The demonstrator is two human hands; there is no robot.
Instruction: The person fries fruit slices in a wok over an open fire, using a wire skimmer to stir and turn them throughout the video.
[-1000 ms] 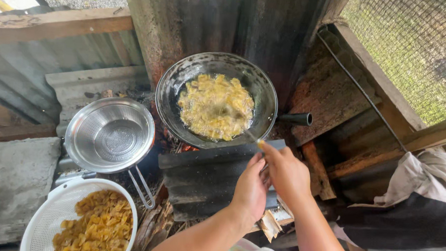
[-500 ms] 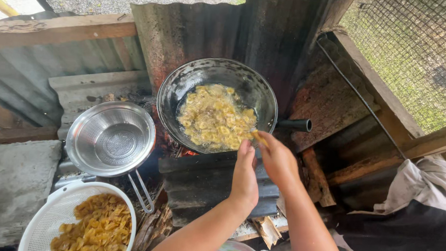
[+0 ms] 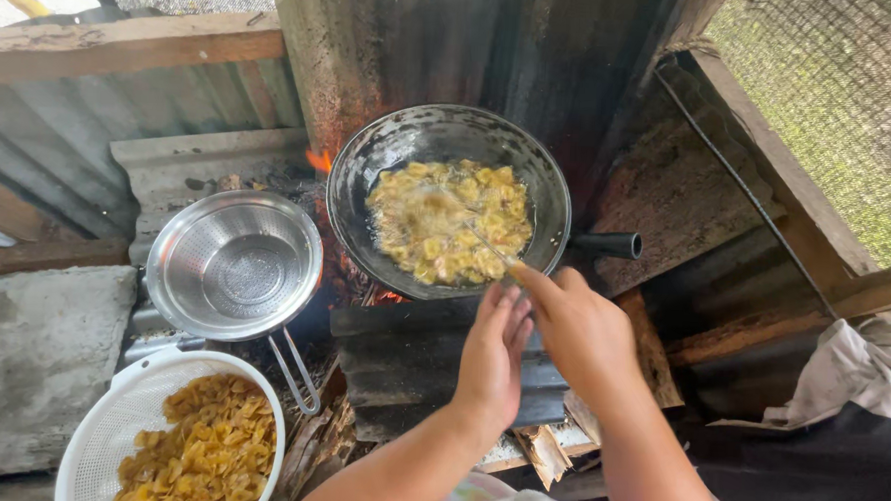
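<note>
The right hand pinches a thin stick that reaches into the chips frying in the wok over the fire. The left hand hovers beside it, fingers together, holding nothing.

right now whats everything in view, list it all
wok: 1, black, over the fire, centre
frying chips: many, pale yellow, in the wok's oil
stirring stick: 1, thin, reaching into the wok
metal strainer: 1, silver, left of the wok
white basket: 1, bottom left
fried chips: heap, golden, in the white basket
cloth: 1, pale, right edge
left hand: 1, open, below the wok
right hand: 1, gripping the stirring stick
</note>
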